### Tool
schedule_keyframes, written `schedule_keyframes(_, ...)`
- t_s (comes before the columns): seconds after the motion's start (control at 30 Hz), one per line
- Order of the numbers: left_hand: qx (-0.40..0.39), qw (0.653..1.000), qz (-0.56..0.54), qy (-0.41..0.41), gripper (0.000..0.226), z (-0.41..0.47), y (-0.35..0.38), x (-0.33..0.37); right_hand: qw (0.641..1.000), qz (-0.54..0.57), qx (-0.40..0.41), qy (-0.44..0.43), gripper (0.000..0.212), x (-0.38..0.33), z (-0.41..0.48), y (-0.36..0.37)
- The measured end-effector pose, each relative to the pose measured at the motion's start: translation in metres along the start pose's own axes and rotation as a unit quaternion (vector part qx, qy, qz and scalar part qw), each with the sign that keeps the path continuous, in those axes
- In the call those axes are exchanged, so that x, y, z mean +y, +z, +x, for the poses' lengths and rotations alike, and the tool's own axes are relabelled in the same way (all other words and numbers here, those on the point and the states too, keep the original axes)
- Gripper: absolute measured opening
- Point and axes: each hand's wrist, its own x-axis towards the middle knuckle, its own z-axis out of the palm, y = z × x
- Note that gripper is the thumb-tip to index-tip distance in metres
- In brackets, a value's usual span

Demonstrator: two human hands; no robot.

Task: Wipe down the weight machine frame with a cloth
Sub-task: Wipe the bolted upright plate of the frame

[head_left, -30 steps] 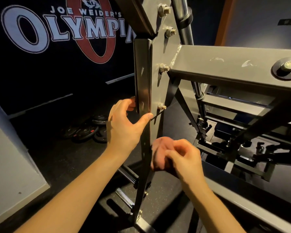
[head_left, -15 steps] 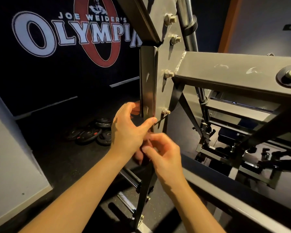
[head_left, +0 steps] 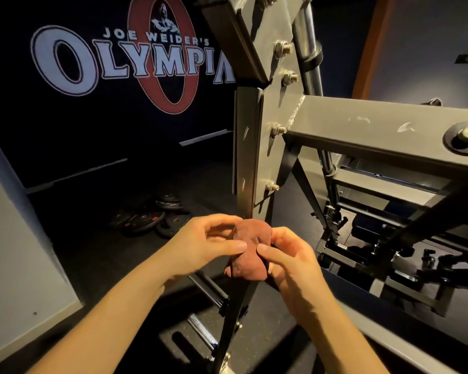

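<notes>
Dim gym, dark wall banner (head_left: 130, 63). Reddish cloth (head_left: 250, 252) pinched between left hand (head_left: 206, 245) and right hand (head_left: 289, 261), both gripping. Cloth best refolded flat, then pressed firmly along frame upright (head_left: 247, 147).

Both hands, left hand (head_left: 200, 247) and right hand (head_left: 292, 268), pinch a bunched red cloth (head_left: 250, 249) just below the grey frame upright (head_left: 247, 157).

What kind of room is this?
Most likely a gym: a bolted steel weight machine frame fills the view, weight plates lie on the dark floor, and an Olympia bodybuilding banner covers the wall.
</notes>
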Motion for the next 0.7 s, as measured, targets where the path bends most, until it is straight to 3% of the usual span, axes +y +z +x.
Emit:
schedule_keyframes(0.1, -0.002, 0.995, -0.097, -0.027, 0.046, -0.004, 0.005, 0.000, 0.999, 0.034, -0.014, 0.018, 0.020, -0.006, 0.001, -0.001)
schedule_keyframes(0.2, 0.134, 0.989, -0.056, -0.033, 0.046, -0.007, 0.014, -0.003, 0.999, 0.038, 0.003, 0.028, 0.027, -0.009, -0.001, -0.004)
schedule_keyframes(0.27, 0.201, 0.979, -0.005, 0.024, 0.033, -0.012, 0.023, -0.003, 0.999, 0.006, 0.044, 0.022, 0.022, -0.010, -0.003, -0.004)
schedule_keyframes(0.33, 0.158, 0.985, 0.006, 0.062, 0.029, -0.017, 0.034, 0.002, 0.997, -0.007, 0.075, 0.019, 0.014, -0.010, -0.005, -0.002)
schedule_keyframes(0.4, 0.109, 0.991, 0.037, 0.070, 0.050, -0.021, 0.044, 0.006, 0.996, -0.005, 0.086, 0.022, 0.011, -0.013, -0.007, 0.000)
schedule_keyframes(0.47, 0.130, 0.985, 0.071, 0.085, 0.060, -0.018, 0.050, 0.008, 0.996, -0.001, 0.080, 0.027, 0.013, -0.016, -0.009, -0.001)
schedule_keyframes(0.6, 0.125, 0.990, -0.006, 0.059, 0.045, -0.010, 0.047, 0.013, 0.995, -0.048, 0.090, 0.003, 0.014, -0.021, -0.012, -0.006)
schedule_keyframes(0.7, 0.090, 0.992, -0.077, 0.041, 0.038, -0.003, 0.039, 0.013, 0.974, -0.167, 0.150, -0.041, 0.016, -0.022, -0.010, -0.021)
